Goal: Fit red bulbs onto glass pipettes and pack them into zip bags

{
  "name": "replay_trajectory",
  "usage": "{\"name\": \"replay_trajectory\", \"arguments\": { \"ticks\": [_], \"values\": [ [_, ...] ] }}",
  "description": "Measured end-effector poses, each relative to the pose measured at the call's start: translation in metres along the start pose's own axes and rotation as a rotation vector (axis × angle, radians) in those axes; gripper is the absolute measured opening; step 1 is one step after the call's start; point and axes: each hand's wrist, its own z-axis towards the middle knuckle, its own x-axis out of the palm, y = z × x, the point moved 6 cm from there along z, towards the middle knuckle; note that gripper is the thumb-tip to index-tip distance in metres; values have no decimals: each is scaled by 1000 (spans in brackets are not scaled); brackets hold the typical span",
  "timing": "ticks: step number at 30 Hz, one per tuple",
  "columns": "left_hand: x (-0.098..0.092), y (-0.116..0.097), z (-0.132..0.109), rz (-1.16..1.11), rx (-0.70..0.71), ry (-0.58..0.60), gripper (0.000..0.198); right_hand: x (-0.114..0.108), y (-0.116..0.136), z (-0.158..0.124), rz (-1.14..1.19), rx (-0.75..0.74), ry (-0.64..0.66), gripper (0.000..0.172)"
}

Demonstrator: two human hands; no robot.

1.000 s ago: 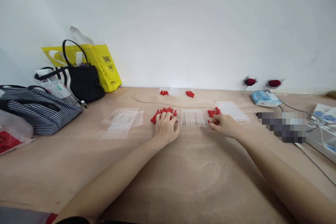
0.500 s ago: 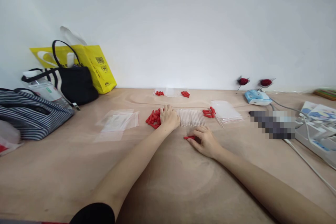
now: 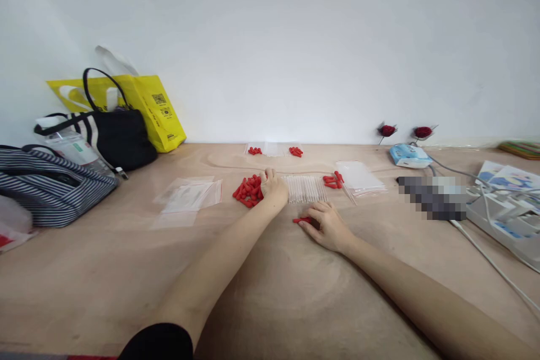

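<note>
My left hand [image 3: 275,187] is curled closed, fingertips down, between a pile of small red pin-shaped pieces [image 3: 247,192] and a row of thin white sticks [image 3: 306,189]. Whatever its fingers hold is hidden from me. Closer to me, my right hand [image 3: 328,226] rests on the table with thumb and fingers closed round a red pin-shaped piece [image 3: 299,220], one end of which sticks out to the left. Just right of the stick row lie several more red pieces [image 3: 333,181] beside a few loose sticks [image 3: 350,194].
Clear zip bags lie in a left stack [image 3: 185,202] and a right stack [image 3: 360,176]. By the wall is a bag [image 3: 272,149] with red pieces on it. Handbags [image 3: 122,138] and a yellow bag [image 3: 164,118] stand left; cables and a power strip [image 3: 498,225] lie right.
My left hand has shifted slightly to the right off the red pile, and its fingers have curled in, so more red pieces show. My right hand stays in place. The view has moved slightly.
</note>
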Motion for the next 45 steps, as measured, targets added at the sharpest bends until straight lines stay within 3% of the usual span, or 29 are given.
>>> {"name": "replay_trajectory", "arguments": {
  "ticks": [5,9,11,15,19,28,33,38,45],
  "values": [
    [-19,2,-13,-15,57,-13,26,-1,0,0,-18,12,2,16],
    [-36,13,-48,-38,269,-13,18,-3,-5,-1,-23,37,1,17],
    [-37,18,-70,-43,451,-16,16,-4,-9,-1,-6,57,-9,18],
    [-29,30,-93,-57,568,-17,16,-1,-17,-1,16,79,-6,19],
    [-27,31,-96,-137,561,-16,11,1,-18,-1,-3,71,-4,21],
    [-16,30,-87,-531,392,54,9,1,-17,-1,-36,37,-27,20],
    [-18,30,-88,-576,391,-85,7,-3,-11,1,18,25,-79,18],
    [-29,26,-95,-596,516,-248,10,-6,-1,4,124,27,-90,13],
    [-33,24,-96,-586,543,-293,15,-1,-3,5,225,55,-60,11]
  ]
}}
